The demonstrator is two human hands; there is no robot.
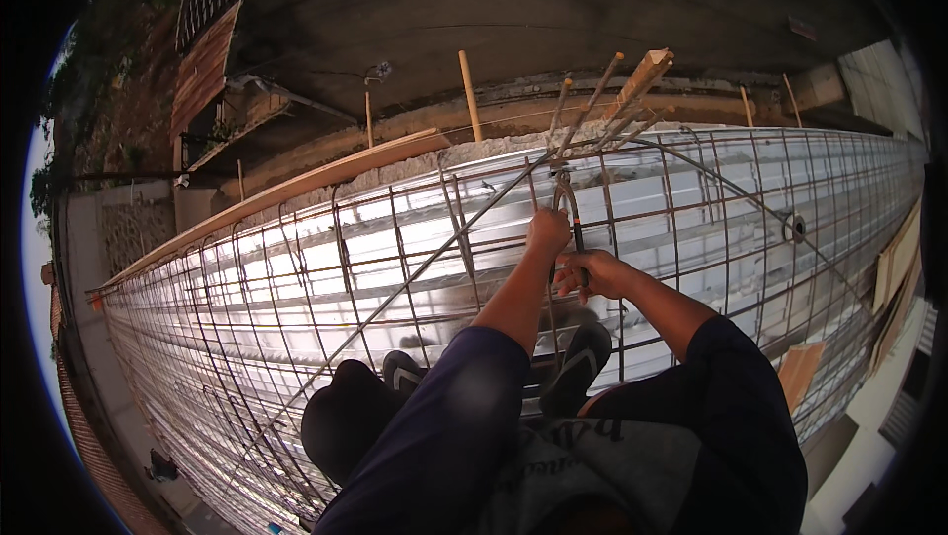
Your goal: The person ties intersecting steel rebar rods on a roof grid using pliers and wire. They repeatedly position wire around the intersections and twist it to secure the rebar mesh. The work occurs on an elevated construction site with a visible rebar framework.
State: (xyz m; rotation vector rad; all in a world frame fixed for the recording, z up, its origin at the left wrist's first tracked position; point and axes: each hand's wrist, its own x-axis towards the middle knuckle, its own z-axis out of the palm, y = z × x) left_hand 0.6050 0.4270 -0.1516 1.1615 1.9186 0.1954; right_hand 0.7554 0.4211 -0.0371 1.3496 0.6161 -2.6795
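My left hand point(549, 233) has its grip closed around a thin metal tying tool point(567, 201) at a crossing in the rebar mesh point(296, 278), the fist reaching forward and up from my dark blue sleeve. My right hand point(591, 273) sits just below and to the right of it, fingers curled shut on the lower part of the same tool, whose dark shaft runs up between the two hands. The tool's upper end meets the mesh just below a cluster of upright rebar stubs point(602, 101) that fan out at the slab's far edge, beside a wooden stake point(644, 76). A long diagonal bar point(415, 278) lies across the mesh from lower left toward the stubs, passing close to my left hand. Under the mesh I see shiny corrugated steel decking point(316, 259). My feet in dark sandals point(578, 365) stand on the bars just beneath my hands. A wooden plank point(326, 176) borders the far side of the deck, and a concrete road point(553, 12) lies beyond it
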